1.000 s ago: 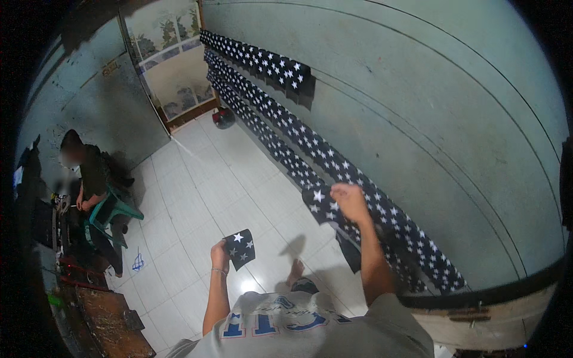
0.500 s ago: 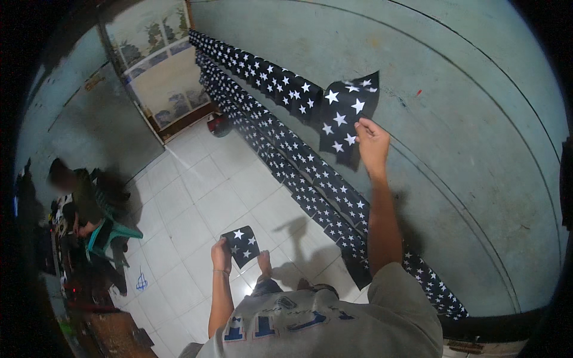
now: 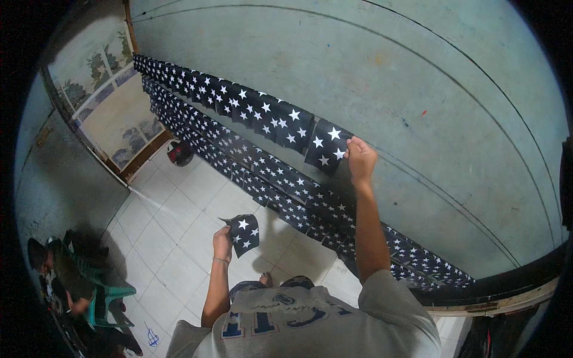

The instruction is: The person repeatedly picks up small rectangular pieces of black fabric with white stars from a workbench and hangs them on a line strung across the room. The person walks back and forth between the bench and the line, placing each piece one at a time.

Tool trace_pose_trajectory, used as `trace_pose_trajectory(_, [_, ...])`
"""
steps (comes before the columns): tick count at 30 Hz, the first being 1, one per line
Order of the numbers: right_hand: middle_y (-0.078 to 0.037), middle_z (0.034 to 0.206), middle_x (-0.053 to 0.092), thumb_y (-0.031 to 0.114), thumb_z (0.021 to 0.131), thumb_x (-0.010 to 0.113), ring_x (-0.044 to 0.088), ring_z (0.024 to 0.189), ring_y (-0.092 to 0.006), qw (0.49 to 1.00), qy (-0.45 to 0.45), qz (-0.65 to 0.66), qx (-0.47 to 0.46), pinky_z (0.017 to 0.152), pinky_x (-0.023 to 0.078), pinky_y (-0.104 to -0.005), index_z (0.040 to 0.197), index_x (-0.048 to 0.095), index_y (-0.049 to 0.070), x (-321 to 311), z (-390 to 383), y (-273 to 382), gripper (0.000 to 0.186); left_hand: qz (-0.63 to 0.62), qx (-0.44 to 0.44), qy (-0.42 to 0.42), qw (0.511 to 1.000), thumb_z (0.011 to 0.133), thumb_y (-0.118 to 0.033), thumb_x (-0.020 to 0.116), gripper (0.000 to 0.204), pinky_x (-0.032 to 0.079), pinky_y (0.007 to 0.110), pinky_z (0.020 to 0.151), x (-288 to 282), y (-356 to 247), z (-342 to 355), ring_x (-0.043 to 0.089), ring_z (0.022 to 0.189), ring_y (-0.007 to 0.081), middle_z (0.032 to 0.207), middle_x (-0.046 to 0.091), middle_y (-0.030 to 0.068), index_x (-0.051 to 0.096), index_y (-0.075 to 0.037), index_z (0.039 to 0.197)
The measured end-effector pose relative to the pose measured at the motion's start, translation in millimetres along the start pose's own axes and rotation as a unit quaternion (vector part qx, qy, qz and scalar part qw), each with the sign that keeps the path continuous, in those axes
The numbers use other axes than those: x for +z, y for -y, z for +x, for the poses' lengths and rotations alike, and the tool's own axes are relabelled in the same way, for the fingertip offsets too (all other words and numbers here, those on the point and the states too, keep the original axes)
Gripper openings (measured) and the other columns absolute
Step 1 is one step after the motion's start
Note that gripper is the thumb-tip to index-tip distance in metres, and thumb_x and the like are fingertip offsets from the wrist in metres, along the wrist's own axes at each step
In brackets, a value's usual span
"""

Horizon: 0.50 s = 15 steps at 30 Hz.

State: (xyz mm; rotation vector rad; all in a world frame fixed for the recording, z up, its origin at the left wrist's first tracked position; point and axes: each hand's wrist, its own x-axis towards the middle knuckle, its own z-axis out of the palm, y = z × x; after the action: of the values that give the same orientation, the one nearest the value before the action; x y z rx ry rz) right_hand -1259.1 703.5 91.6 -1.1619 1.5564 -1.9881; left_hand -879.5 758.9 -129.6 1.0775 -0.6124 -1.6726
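My right hand [image 3: 362, 160] is raised to the wall and pinches the right edge of a black piece with white stars [image 3: 326, 147]. That piece hangs at the near end of an upper row of like pieces [image 3: 250, 110], its left edge right beside the last one. Whether it is cloth or a thin sheet, I cannot tell. Lower down, my left hand [image 3: 222, 243] grips another star-printed black piece [image 3: 244, 236] by its left edge, held over the floor. Its upper left corner curls; whether it is one layer or several is unclear.
Below the upper row, more rows of star-printed pieces [image 3: 286, 179] run along the greenish wall [image 3: 453, 119]. A dark red and black round object [image 3: 179, 153] stands on the tiled floor [image 3: 170, 209] by the far wall. Someone sits on a green plastic chair [image 3: 107, 301] at the left.
The piece in my right hand has swung down from a raised, bent position and now hangs flatter beside the upper row's end. My left hand still holds its piece. The view has shifted.
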Motion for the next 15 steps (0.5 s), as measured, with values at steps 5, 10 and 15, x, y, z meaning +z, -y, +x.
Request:
trace_pose_trajectory(5, [-0.005,0.079,0.063,0.011,0.080,0.061,0.055,0.061,-0.0078,0.997,-0.007,-0.072,-0.004,0.056,0.046,-0.0216,0.096,0.061,-0.008,12,11,-16,0.024,-0.010,-0.022,0.013,1.000,0.085,-0.016,0.047,0.021,0.043,0.029,0.064,0,0,15,0.054,0.070,0.0163,0.080,0.059,0.0071,0.058,0.001,0.088])
trace_pose_trajectory(10, [-0.008,0.085,0.065,0.011,0.083,0.059,0.059,0.074,-0.0106,0.990,-0.035,-0.128,-0.039,0.068,0.047,-0.0222,0.099,0.061,-0.005,12,2,-12,0.023,0.021,-0.014,0.021,0.999,0.085,-0.018,0.048,0.021,0.037,0.025,0.057,9,-16,14,0.048,0.064,0.0110,0.076,0.058,0.0036,0.059,0.000,0.084])
trace_pose_trajectory(15, [-0.010,0.088,0.064,0.015,0.085,0.057,0.061,0.080,-0.0143,0.986,-0.076,-0.144,-0.047,0.073,0.047,-0.0258,0.105,0.057,-0.004,2,-55,-29,0.028,0.038,-0.035,0.072,0.996,0.087,-0.018,0.047,0.022,0.041,0.026,0.071,27,-37,15,0.053,0.076,0.0129,0.085,0.060,0.0049,0.059,0.001,0.089])
